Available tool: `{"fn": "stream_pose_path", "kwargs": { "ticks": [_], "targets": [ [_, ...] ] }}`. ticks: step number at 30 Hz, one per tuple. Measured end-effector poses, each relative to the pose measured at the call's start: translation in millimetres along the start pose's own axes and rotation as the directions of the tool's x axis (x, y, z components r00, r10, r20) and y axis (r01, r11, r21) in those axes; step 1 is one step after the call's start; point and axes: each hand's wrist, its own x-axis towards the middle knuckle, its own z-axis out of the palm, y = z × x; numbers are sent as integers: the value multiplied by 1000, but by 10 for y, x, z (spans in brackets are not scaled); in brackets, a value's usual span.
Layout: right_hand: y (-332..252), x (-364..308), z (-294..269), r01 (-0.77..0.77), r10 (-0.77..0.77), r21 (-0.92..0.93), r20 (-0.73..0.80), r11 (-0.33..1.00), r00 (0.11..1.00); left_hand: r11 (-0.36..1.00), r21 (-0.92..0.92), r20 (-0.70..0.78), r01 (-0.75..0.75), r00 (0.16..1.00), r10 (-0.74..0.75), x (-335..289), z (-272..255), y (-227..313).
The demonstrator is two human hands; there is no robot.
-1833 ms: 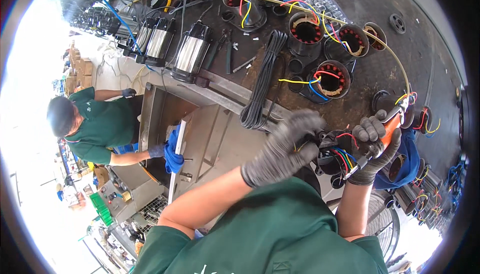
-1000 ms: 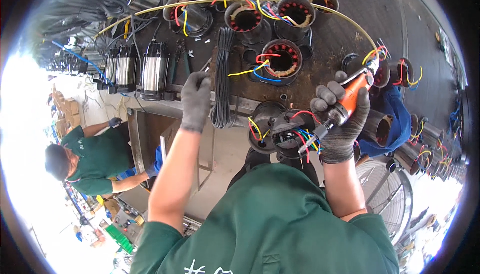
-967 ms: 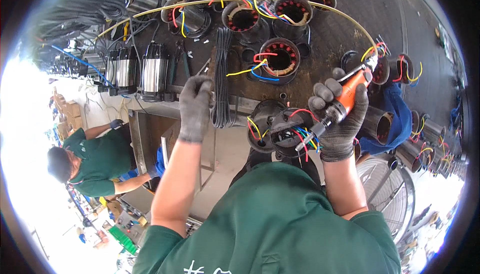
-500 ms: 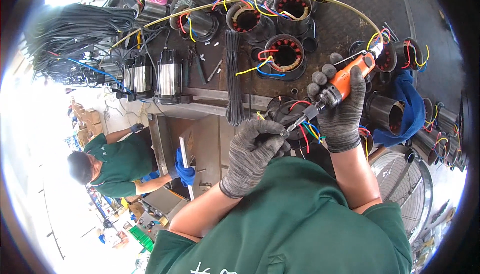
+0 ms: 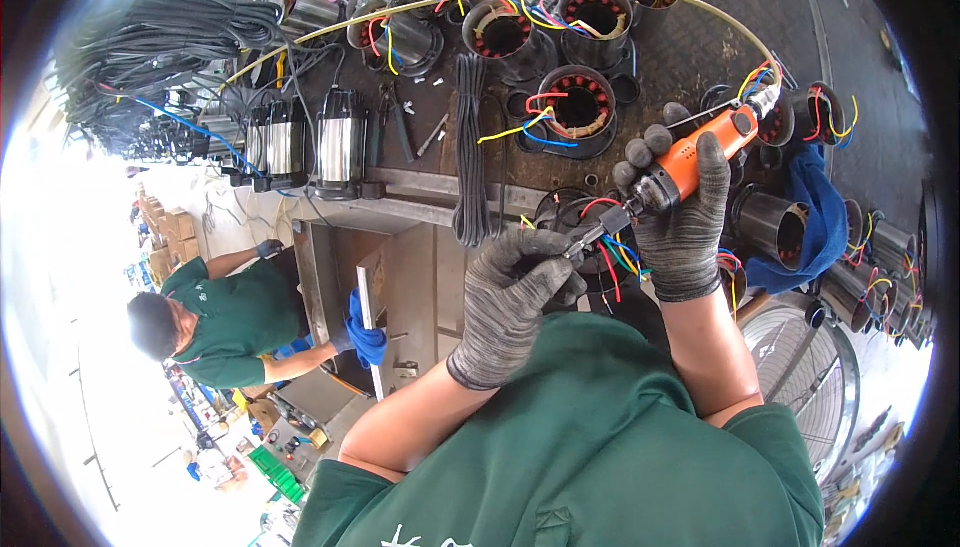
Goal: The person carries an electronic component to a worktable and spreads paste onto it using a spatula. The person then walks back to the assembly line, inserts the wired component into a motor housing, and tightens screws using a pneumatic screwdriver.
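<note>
My right hand (image 5: 683, 212), in a grey striped glove, is wrapped round an orange air screwdriver (image 5: 707, 154) with a black chuck. Its metal bit (image 5: 592, 238) points down and left towards my left hand (image 5: 518, 295). That gloved hand is closed, thumb and forefinger pinched at the bit's tip on a small metal piece too tiny to name. Just behind the bit, partly hidden by my hands, is an open motor housing (image 5: 562, 209) with red, yellow, blue and green wires. A yellowish air hose (image 5: 690, 2) runs from the screwdriver's rear end.
Several motor stators (image 5: 577, 105) with loose wires crowd the dark workbench (image 5: 720, 42). Coiled black cable (image 5: 470, 162), pliers (image 5: 400, 125) and finished motors (image 5: 341, 147) lie to the left. A blue cloth (image 5: 810, 222) and a fan (image 5: 810, 372) are at right. A co-worker (image 5: 235, 317) stands at left.
My left fingers have shifted slightly and stay pinched at the bit's tip. The bit has tilted a little flatter. The view has moved slightly; my right hand keeps its hold.
</note>
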Motion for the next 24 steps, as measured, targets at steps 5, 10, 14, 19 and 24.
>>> {"fn": "stream_pose_path", "kwargs": {
  "ticks": [5, 10, 14, 19, 24],
  "targets": [
    [4, -26, 19, 4, -4, -1, 41, 1000, 999, 993, -111, 1, 51, 999, -51, -23, 1, 7],
    [27, -7, -1, 13, -11, -38, 38, 999, 999, 985, -164, 56, 55, 997, -47, 8, -69, -19],
    [18, -16, -10, 20, -18, -35, 45, 999, 999, 994, -98, -14, 38, 999, -40, -26, -3, -30],
    [26, -19, -5, 27, -25, -43, 52, 999, 998, 997, -77, -55, -9, 998, 5, -20, 28, -48],
    [34, -25, -4, 35, -31, -68, 54, 997, 998, 962, -232, -69, 146, 984, -166, -29, 41, 28]
  ]
}}
